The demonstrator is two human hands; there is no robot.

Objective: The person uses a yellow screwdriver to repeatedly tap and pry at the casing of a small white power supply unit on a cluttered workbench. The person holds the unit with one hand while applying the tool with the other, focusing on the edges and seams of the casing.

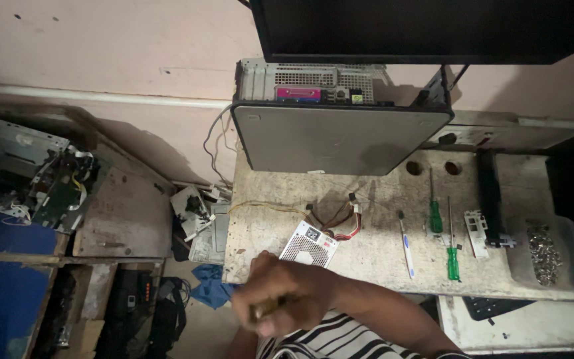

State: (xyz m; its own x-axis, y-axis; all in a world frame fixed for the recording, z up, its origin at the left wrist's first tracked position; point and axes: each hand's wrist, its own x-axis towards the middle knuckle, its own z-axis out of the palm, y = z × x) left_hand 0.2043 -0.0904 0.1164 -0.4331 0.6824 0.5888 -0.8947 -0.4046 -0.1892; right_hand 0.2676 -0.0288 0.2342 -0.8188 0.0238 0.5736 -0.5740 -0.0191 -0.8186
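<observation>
My right hand (284, 292) is blurred at the bottom centre, its arm reaching in from the lower right over my striped shirt (313, 342). Its fingers are curled around something small and yellowish (264, 309), too blurred to make out. The hand hovers just in front of the worn workbench (380, 266), nearest to a small perforated metal power supply (308, 244) with a bundle of coloured wires (341, 221). My left hand is not visible.
A grey desktop computer case (340, 136) lies at the back under a dark monitor (433, 26). Two green screwdrivers (437, 216) (454, 262), a white brush (406, 247), a white bracket (476, 233) and a tray of screws (545, 251) lie to the right. A keyboard (499, 307) sits below. Circuit boards (61, 189) clutter the left.
</observation>
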